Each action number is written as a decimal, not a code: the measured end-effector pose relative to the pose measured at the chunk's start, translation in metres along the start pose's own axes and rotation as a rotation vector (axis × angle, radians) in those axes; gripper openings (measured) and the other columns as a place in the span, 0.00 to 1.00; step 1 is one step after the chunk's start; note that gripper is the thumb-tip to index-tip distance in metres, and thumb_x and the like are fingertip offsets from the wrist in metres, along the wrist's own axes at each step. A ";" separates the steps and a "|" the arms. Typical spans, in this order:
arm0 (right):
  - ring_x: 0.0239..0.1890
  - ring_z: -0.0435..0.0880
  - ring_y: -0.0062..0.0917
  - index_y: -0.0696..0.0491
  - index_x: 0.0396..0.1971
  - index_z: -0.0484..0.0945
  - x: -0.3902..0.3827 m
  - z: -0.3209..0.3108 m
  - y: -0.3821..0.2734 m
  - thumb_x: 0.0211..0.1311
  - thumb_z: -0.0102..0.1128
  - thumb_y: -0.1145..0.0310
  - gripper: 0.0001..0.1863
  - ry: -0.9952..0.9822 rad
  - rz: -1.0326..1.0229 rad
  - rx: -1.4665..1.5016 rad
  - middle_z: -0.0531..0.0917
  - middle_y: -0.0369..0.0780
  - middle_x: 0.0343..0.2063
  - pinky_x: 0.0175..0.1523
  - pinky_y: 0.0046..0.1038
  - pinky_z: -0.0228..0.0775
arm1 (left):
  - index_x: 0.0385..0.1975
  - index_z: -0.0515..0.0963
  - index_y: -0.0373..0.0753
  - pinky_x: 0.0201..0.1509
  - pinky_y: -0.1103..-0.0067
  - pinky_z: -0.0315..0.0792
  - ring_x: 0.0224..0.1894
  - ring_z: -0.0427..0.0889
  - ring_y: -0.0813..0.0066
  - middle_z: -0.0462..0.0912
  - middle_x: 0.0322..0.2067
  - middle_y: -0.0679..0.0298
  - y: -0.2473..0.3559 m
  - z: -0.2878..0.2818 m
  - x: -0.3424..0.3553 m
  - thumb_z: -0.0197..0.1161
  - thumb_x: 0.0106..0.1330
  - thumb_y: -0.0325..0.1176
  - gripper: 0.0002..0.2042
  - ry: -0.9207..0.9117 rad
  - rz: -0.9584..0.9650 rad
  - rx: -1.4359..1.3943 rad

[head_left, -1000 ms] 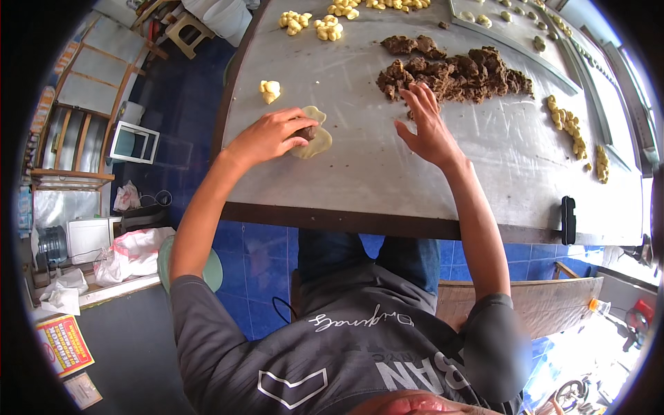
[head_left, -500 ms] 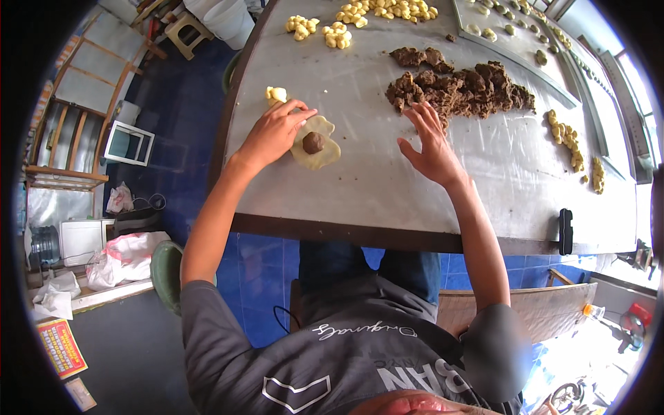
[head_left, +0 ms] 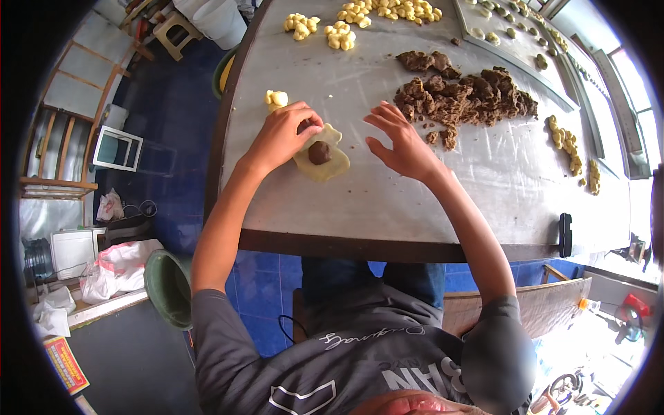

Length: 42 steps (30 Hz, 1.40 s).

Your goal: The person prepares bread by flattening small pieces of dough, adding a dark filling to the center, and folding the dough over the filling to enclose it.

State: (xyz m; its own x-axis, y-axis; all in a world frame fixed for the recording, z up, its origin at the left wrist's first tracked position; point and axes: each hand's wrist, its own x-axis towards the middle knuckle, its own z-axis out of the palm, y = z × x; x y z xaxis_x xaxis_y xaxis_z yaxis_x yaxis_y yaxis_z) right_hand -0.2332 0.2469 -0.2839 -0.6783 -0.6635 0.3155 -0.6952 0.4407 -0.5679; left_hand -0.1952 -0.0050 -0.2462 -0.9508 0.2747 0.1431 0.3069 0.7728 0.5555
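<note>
A flattened pale dough piece (head_left: 332, 167) lies on the metal table with a round brown ball of filling (head_left: 319, 152) on its middle. My left hand (head_left: 285, 135) is at its upper left edge, thumb and curled fingers pinched together on the dough; the fingertips are partly hidden. Just beyond that hand sits a small clump of pale dough balls (head_left: 276, 99). Between the flat dough and the crumbly brown filling mass (head_left: 477, 97), my right hand (head_left: 400, 142) hovers with fingers apart, holding nothing. A smaller brown lump (head_left: 448, 137) lies at the mass's near edge.
More pale dough balls (head_left: 356, 12) are clustered at the table's far side. Trays of small rounded pieces (head_left: 512, 32) stand far right, with shaped dough rows (head_left: 566, 143) nearer. A black object (head_left: 566, 235) sits at the front right edge. A green basin (head_left: 168, 289) stands lower left.
My right hand has moved left, away from the brown mass toward the flat dough. My left hand's fingers have curled in at the dough's edge. The view has shifted slightly.
</note>
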 end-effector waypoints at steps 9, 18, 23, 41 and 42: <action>0.58 0.70 0.45 0.62 0.44 0.77 0.056 0.045 0.015 0.55 0.58 0.70 0.17 -0.084 -0.169 0.046 0.78 0.47 0.43 0.66 0.37 0.59 | 0.33 0.78 0.35 0.39 0.70 0.72 0.35 0.79 0.59 0.79 0.32 0.60 -0.015 0.010 0.002 0.63 0.59 0.26 0.05 0.073 0.154 0.084; 0.63 0.64 0.42 0.53 0.42 0.80 0.060 0.061 0.002 0.63 0.53 0.65 0.12 -0.162 -0.153 -0.062 0.79 0.43 0.42 0.69 0.49 0.46 | 0.35 0.75 0.32 0.44 0.75 0.71 0.36 0.80 0.71 0.81 0.32 0.60 -0.019 0.006 -0.006 0.60 0.65 0.26 0.05 -0.012 -0.001 -0.299; 0.56 0.70 0.43 0.53 0.42 0.80 0.060 0.045 -0.005 0.65 0.52 0.64 0.12 -0.301 -0.084 0.062 0.80 0.43 0.42 0.66 0.50 0.50 | 0.37 0.76 0.33 0.45 0.77 0.72 0.37 0.79 0.77 0.82 0.32 0.64 -0.023 0.000 -0.009 0.60 0.66 0.29 0.06 -0.042 -0.026 -0.455; 0.54 0.72 0.41 0.56 0.51 0.73 0.013 0.043 -0.049 0.64 0.51 0.47 0.28 -0.190 -0.247 -0.277 0.76 0.46 0.48 0.63 0.45 0.56 | 0.56 0.71 0.41 0.51 0.67 0.75 0.47 0.82 0.58 0.83 0.43 0.57 0.016 -0.005 -0.062 0.63 0.62 0.28 0.21 0.067 0.130 -0.070; 0.60 0.69 0.42 0.55 0.55 0.71 0.004 0.048 -0.049 0.62 0.49 0.41 0.34 -0.064 -0.294 -0.418 0.74 0.46 0.54 0.67 0.49 0.51 | 0.56 0.71 0.41 0.51 0.67 0.75 0.47 0.82 0.58 0.83 0.43 0.57 0.018 -0.002 -0.067 0.63 0.62 0.28 0.21 0.064 0.133 -0.070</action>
State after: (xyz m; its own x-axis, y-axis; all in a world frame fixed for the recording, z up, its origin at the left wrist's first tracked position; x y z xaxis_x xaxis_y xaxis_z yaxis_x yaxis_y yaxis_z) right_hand -0.1905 0.1937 -0.2919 -0.4332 -0.8256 0.3615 -0.8989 0.4252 -0.1059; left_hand -0.1254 -0.0104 -0.2442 -0.9034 0.3332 0.2699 0.4287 0.6897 0.5835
